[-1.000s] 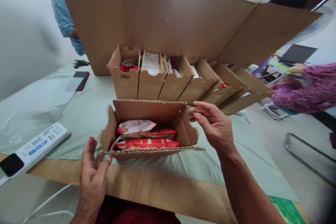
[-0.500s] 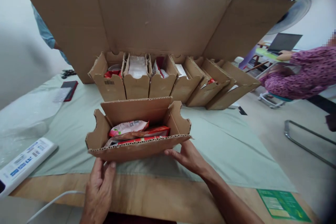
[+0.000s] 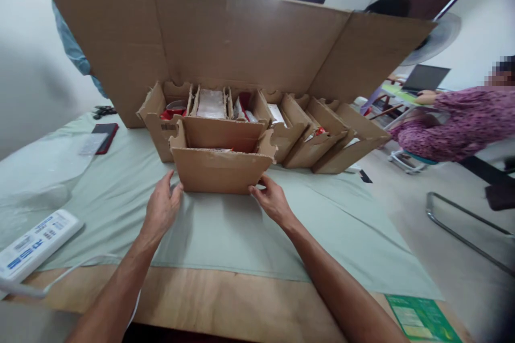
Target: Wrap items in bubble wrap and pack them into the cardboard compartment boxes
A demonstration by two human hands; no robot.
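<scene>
An open-topped cardboard box [image 3: 221,171] stands upright in front of a row of similar boxes, its plain front panel towards me. Its contents barely show over the rim. At its lower left corner is my left hand [image 3: 163,203], thumb by the front and fingers along the side. My right hand [image 3: 271,198] grips the lower right corner, thumb on the front panel, other fingertips partly hidden at the side. Behind, one box [image 3: 163,139] has red packets inside, another holds a clear plastic-wrapped item [image 3: 211,104], and a third a white item [image 3: 277,115].
A tall folded cardboard panel [image 3: 245,43] rises behind the row. On the green cloth [image 3: 225,241] lie a dark red-edged phone-like object [image 3: 105,138], clear plastic wrap [image 3: 44,171] and a white labelled device [image 3: 36,246] with a cable. A person [image 3: 466,118] sits at the right.
Both hands have moved the box forward, away from me, to the row. It has tilted upright, so the packets inside are now mostly hidden.
</scene>
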